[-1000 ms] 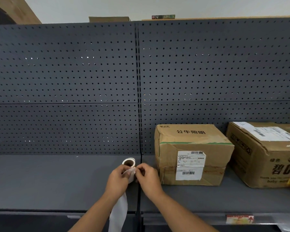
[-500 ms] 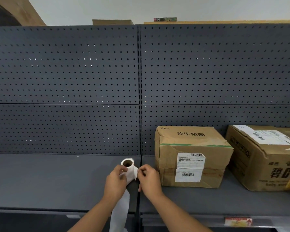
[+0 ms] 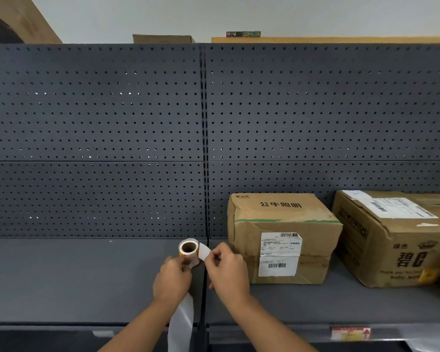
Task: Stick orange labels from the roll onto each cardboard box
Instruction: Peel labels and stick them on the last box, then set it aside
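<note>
My left hand [image 3: 172,280] holds the label roll [image 3: 188,251] upright above the shelf, its brown core facing me and an orange edge showing. A white backing strip [image 3: 182,323] hangs down from it below my wrist. My right hand [image 3: 226,271] pinches a label [image 3: 204,251] that curls off the roll's right side; only its white back shows. A cardboard box [image 3: 282,237] with white shipping labels stands just right of my hands. A second cardboard box [image 3: 394,240] stands further right, partly cut off by the frame.
A dark grey shelf [image 3: 74,278] stretches left of the hands, backed by a perforated panel [image 3: 94,138]. A vertical seam [image 3: 205,148] splits the two bays. A small red tag [image 3: 351,333] sits on the shelf's front edge at right.
The right hand has pulled the label away from the roll toward the right, so it now curls free. The view has shifted slightly, with the boxes sitting lower in frame.
</note>
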